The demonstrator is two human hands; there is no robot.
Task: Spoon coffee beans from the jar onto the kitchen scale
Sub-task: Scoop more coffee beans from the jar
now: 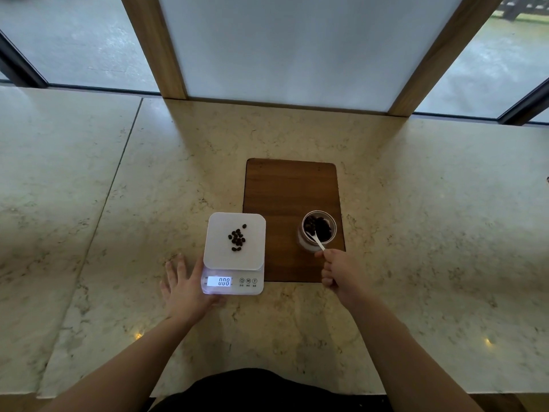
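— Start at the left: what is the left hand (185,288) doing?

— It lies flat on the marble counter (89,203), fingers spread, gripping nothing, its thumb side against the near left corner of the white kitchen scale (234,251).

— And the scale itself?

— A small heap of coffee beans (237,238) sits on its platform. The lit display (219,281) appears to read 0.00.

— Further right?

— A wooden board (291,188), with the scale's right edge overlapping it. The glass jar (318,230) stands on the board's near right corner, beans inside.

— The right hand (341,275)?

— Just nearer than the jar, closed around the handle of a white spoon (319,240), whose bowl is down among the jar's beans.
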